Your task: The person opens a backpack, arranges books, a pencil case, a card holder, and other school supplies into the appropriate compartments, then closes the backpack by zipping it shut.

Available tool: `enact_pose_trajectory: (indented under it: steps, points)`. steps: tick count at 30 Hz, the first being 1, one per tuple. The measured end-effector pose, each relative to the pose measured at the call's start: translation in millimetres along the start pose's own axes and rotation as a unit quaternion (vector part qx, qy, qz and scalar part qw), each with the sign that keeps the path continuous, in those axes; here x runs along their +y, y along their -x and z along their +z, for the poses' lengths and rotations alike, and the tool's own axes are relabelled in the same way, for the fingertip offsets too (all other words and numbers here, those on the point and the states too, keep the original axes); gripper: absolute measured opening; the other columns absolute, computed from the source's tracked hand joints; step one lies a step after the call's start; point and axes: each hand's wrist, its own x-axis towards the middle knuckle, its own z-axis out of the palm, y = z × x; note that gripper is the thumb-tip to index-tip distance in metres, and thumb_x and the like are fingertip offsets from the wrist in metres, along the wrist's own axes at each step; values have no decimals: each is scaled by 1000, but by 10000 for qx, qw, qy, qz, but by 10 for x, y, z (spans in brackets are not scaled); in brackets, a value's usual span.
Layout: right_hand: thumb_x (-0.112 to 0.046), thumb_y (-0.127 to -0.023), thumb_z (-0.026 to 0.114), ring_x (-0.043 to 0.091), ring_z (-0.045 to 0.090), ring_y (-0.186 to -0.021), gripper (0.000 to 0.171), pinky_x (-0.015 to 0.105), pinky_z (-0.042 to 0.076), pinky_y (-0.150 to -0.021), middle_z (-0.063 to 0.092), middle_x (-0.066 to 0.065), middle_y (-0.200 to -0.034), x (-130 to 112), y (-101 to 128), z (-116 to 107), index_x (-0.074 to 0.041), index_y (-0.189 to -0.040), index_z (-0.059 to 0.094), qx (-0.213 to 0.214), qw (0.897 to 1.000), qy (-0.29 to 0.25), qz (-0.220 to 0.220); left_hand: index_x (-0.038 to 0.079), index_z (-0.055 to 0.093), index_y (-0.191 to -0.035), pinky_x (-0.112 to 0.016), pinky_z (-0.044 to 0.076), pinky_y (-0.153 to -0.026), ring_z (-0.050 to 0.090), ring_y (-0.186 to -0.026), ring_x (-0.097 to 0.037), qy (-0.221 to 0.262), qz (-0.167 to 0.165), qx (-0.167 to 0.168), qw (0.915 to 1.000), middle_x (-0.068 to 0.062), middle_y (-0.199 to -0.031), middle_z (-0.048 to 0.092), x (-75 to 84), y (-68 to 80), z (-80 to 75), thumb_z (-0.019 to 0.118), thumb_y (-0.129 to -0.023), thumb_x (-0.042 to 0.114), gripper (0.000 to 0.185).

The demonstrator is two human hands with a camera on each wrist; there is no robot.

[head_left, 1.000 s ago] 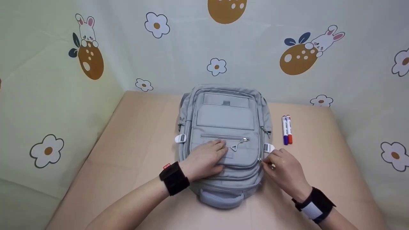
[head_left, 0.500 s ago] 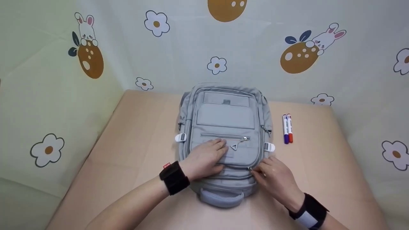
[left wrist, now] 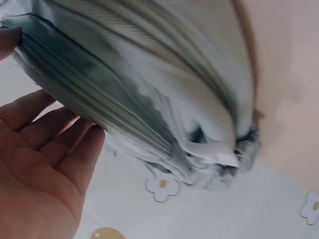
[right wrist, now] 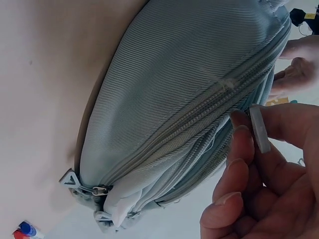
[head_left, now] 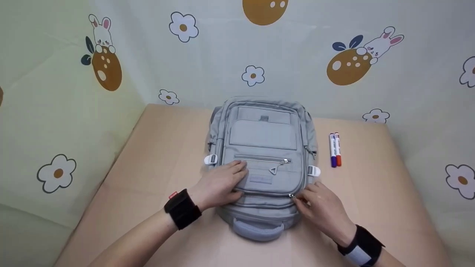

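Your grey backpack point(head_left: 261, 159) lies flat on the beige surface point(head_left: 156, 155), front panel up, its carry handle point(head_left: 258, 231) toward you. Your left hand point(head_left: 219, 183) rests with relaxed, extended fingers on the lower-left of the front pocket, holding nothing and steadying the fabric. Your right hand point(head_left: 321, 209) pinches a flat grey zipper pull point(right wrist: 259, 128) at the pocket's lower-right corner. Judged step: running the front pocket zipper along its bottom edge; the pictures do not settle whether it is opening or closing. The next move calls for a steady pull along the track with the panel pinned. Two markers point(head_left: 335, 149) lie well apart, to the right.
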Motion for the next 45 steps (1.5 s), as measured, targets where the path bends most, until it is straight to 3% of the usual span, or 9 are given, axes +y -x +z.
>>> enact_pose_trajectory:
  steps: [9,17,24,34,41,45]
  points:
    - [-11,-80,84,8,48,-77,11,26,44,-63,63,-11,-81,-76,-35,-20,-13,-88,77,-348,9992,57,213,0,61,-138,-43,41,-111,50,-138,-31,22,130,315,9994,-18,-147,54,-118,88,45,74,-89,26,57]
    - [-14,-82,83,6,50,-76,7,27,46,-64,62,-12,-81,-207,-101,-1,-15,-85,76,-581,9981,-7,187,-1,61,-138,-44,40,-112,49,-138,-32,97,46,204,9997,-19,-148,53,-116,83,41,75,-89,25,58]
    - [-19,-85,81,7,51,-69,8,25,41,-59,59,-13,-72,-441,-248,75,-18,-79,75,-612,9978,190,-187,-1,62,-137,-43,41,-112,51,-137,-32,13,2,152,9999,-18,-146,55,-110,64,41,75,-88,26,57]
    - [-21,-89,77,11,53,-69,8,30,46,-61,61,-8,-75,-678,-454,256,-18,-82,74,-569,9952,99,-785,1,63,-137,-42,42,-111,52,-136,-31,-49,3,222,9997,-17,-146,56,-93,52,61,77,-87,26,58]
    - [-27,-90,78,10,49,-71,12,29,44,-62,59,-10,-76,-619,-442,282,-19,-82,74,-562,9941,-73,-920,1,62,-138,-43,42,-110,50,-138,-31,21,-32,167,9999,-17,-147,54,-88,58,75,76,-88,27,58]
    - [-27,-88,80,8,49,-74,9,27,43,-63,60,-12,-80,-464,-403,185,-20,-86,74,-256,9946,-299,-956,1,61,-138,-44,41,-111,50,-138,-31,78,-32,165,9998,-17,-148,53,-99,72,81,77,-88,27,59]
